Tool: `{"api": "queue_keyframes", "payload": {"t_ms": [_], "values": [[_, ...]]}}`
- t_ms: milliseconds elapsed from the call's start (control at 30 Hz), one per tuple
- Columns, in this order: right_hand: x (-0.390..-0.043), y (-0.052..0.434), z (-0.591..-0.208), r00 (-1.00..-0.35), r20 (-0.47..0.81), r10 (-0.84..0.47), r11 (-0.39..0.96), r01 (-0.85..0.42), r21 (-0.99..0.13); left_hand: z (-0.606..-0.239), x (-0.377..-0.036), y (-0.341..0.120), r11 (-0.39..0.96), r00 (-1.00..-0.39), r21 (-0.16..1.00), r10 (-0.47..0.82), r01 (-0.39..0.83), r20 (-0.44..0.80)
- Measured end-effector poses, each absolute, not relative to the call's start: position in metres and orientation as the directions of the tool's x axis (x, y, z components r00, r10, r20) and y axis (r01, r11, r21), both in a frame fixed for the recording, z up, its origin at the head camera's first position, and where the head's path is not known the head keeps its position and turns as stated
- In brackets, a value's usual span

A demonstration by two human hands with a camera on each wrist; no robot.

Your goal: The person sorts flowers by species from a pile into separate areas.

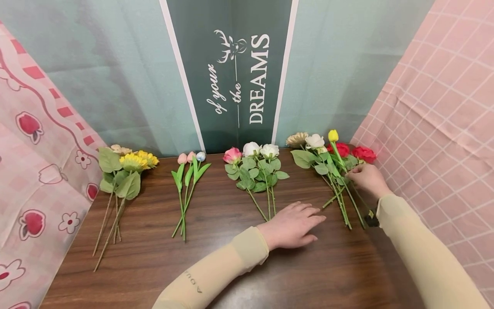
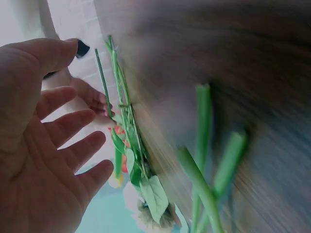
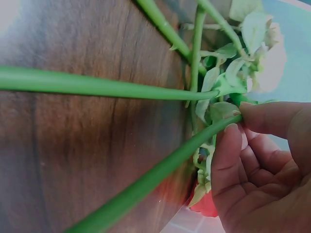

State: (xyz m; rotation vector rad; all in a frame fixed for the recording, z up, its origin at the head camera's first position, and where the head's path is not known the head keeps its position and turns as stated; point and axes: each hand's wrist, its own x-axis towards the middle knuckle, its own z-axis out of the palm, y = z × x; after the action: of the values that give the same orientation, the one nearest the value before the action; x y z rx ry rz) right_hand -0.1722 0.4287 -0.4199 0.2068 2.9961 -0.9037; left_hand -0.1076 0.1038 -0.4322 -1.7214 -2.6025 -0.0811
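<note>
At the right end of the table, my right hand (image 1: 366, 180) pinches a smooth green stem (image 3: 160, 172) between thumb and fingertips; I cannot tell which flower it bears. Close by lies a bunch with a yellow tulip (image 1: 333, 135), red roses (image 1: 364, 153), a white rose (image 1: 315, 140) and a beige daisy-like flower (image 1: 296, 139). Their stems point toward the front of the table. My left hand (image 1: 293, 225) is held palm down over the middle right, fingers spread and nothing in them. Part of it overlaps the stem ends of the middle bunch in the head view.
The middle bunch has a pink rose (image 1: 233, 155) and white roses (image 1: 269, 151). Left of it lie pink tulips (image 1: 182, 159) and a blue-white tulip (image 1: 201, 156). Yellow sunflowers (image 1: 134, 162) lie at the far left. Fabric walls border the wooden table (image 1: 154, 274) at back and sides.
</note>
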Motion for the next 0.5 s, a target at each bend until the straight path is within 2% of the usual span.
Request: {"api": "queue_keyframes", "payload": {"t_ms": [133, 267, 367, 500], "values": [[-0.165, 0.42, -0.416, -0.993, -0.037, 0.111, 0.794, 0.111, -0.598, -0.433, -0.113, 0.096, 0.42, -0.429, 0.111, 0.9, 0.901, 0.08], [-0.16, 0.394, -0.415, -0.991, -0.065, 0.118, 0.712, 0.13, -0.69, -0.431, -0.116, 0.085, 0.473, -0.509, 0.252, 0.854, 0.844, 0.103], [-0.158, 0.363, -0.415, -0.989, -0.083, 0.12, 0.63, 0.14, -0.764, -0.431, -0.119, 0.073, 0.507, -0.592, 0.415, 0.8, 0.755, 0.1], [-0.157, 0.314, -0.416, -0.992, -0.093, 0.083, 0.518, 0.122, -0.846, -0.433, -0.126, 0.052, 0.498, -0.706, 0.65, 0.703, 0.574, 0.086]]}}
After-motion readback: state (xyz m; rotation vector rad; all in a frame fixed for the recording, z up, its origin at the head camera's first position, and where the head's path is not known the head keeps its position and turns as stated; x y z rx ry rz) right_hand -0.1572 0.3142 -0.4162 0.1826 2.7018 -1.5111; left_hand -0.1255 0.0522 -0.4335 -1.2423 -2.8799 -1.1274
